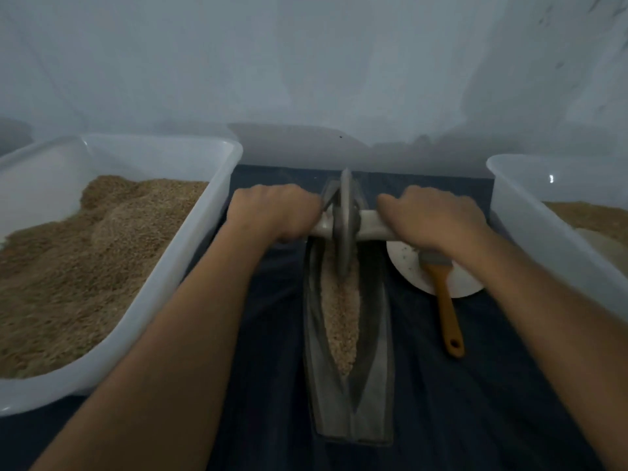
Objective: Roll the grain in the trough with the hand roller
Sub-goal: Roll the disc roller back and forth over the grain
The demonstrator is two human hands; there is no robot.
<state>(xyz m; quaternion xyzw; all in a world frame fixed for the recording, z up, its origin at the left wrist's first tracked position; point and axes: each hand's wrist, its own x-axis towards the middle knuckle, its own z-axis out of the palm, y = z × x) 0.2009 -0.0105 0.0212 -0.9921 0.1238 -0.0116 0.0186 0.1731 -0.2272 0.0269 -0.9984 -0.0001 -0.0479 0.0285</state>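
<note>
Fingers of left hand (277, 212) and right hand (433, 217) curled tight around the pale axle of the hand roller (346, 226), one hand per side of the grey disc, knuckles up. Disc upright, standing in the far half of the narrow dark trough (373, 396), edge down in the pale grain (341, 321) lining the groove. Trough lengthwise on dark cloth (475, 402); left, white tub (204, 239) heaped with brown grain; right, second tub (516, 212), white plate (404, 263) and orange-handled brush (447, 311).
</note>
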